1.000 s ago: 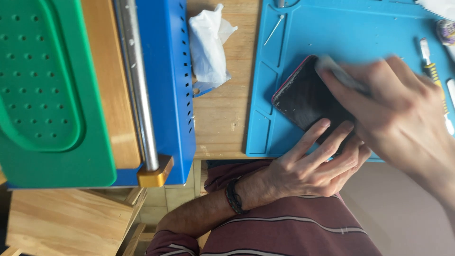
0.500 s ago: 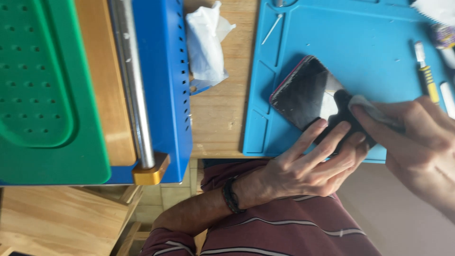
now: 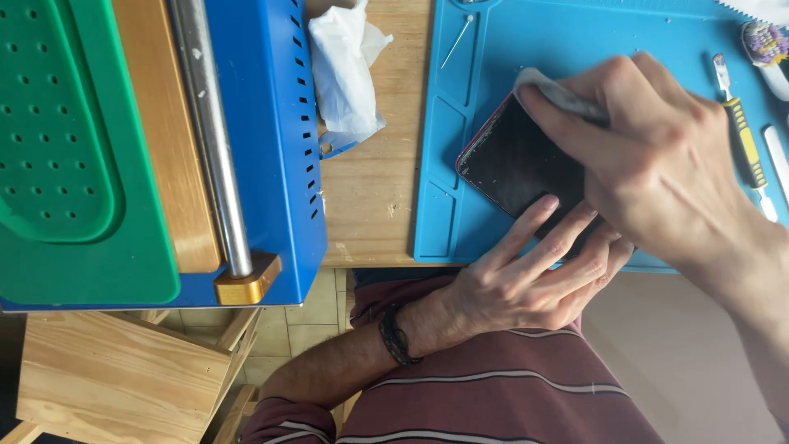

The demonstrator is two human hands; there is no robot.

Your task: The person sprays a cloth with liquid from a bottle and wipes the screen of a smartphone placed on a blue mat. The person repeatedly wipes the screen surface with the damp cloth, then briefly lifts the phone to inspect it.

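A dark phone (image 3: 514, 160) lies face up and slightly tilted on a blue work mat (image 3: 625, 33), near the mat's front edge. The mat sits on a wooden table (image 3: 378, 197).

The left hand (image 3: 526, 275) reaches in from below, a dark braided wristband (image 3: 396, 335) on its wrist. Its fingers (image 3: 534, 222) are spread and laid flat — the tips rest on the lower corner of the phone and pin it to the mat.

The right hand (image 3: 657, 156) comes in from the right and covers the upper right part of the phone. Its fingers are pressed together around a small pale cloth (image 3: 546, 86), which it holds down on the top edge of the glass. The glass shows pale specks along its left edge.

On the right part of the mat, just beside the right hand, lies a tool with a yellow and black handle (image 3: 744, 136), and past it a white stick-like tool (image 3: 774, 152). A thin metal pin (image 3: 456, 41) lies near the mat's top left corner.

Left of the mat, on the bare wood, sits a crumpled white tissue (image 3: 345, 70). Further left stands a blue machine (image 3: 271, 140) with a steel roller (image 3: 209, 140), a brass end block (image 3: 246, 284) and a green perforated pad (image 3: 74, 148). A wooden stool (image 3: 115, 378) shows below it, and a maroon striped shirt (image 3: 493, 395) fills the bottom middle.
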